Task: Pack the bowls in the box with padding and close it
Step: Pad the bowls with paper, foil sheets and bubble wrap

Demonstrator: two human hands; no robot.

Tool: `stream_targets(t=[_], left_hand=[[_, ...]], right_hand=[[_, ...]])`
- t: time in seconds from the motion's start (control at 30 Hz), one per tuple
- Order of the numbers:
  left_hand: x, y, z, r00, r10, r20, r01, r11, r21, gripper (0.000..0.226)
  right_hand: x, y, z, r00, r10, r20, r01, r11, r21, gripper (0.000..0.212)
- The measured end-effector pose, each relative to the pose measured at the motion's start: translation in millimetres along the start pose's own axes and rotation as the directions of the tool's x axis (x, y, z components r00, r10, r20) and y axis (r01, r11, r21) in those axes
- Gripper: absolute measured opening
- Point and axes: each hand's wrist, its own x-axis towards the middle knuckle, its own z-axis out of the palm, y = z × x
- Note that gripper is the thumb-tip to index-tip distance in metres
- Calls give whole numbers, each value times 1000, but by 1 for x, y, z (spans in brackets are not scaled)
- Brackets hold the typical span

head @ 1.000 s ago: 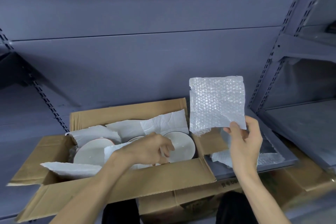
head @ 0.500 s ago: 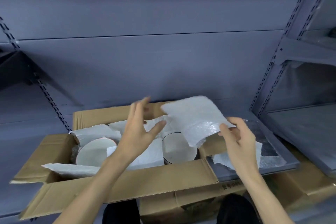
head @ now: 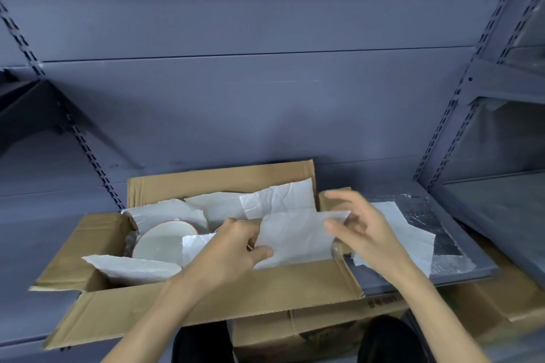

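Note:
An open cardboard box [head: 265,289] sits on the grey shelf with its flaps spread out. Inside on the left lies a white bowl with a red rim [head: 160,242], partly under white padding sheets [head: 277,199]. A white padding sheet [head: 295,237] lies flat over the right half of the box and hides the second bowl. My left hand [head: 233,244] pinches that sheet's left edge. My right hand [head: 356,230] holds its right edge, fingers loosely curled around it.
More padding [head: 413,233] and a shiny bubble-wrap sheet [head: 427,224] lie on the shelf board to the right of the box. Another cardboard box [head: 324,330] stands below the shelf. Slotted shelf uprights [head: 448,115] rise at both sides.
The sheet, held up in my right hand a second ago, has come down flat over the right bowl. My left hand left the box, rose, then took the sheet's left edge.

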Motion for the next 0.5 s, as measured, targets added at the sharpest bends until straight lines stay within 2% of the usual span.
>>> stream_targets(t=[0.1,0.17,0.27,0.33,0.43,0.5], left_hand=[[0,-7,6,1000,20,5,-21,1000,24,51],[1,-12,8,1000,24,0,-24,1000,20,51],[2,-17,9,1000,-19,-22,18,999,-28,51],[2,-21,8,999,-34,19,35,997,-62,51],[-1,-24,8,987,-26,156,32,999,-35,39],[-5,-20,5,979,-10,203,20,999,-47,44]], right_hand=[[1,9,-1,970,121,210,-64,963,-260,30],[2,12,0,956,165,241,-71,932,-355,23],[3,13,1,962,120,245,-37,947,-318,12],[5,12,1,958,117,263,-42,960,-275,18],[6,13,2,941,151,302,-30,929,-370,30],[5,13,3,932,186,312,-29,894,-447,30]])
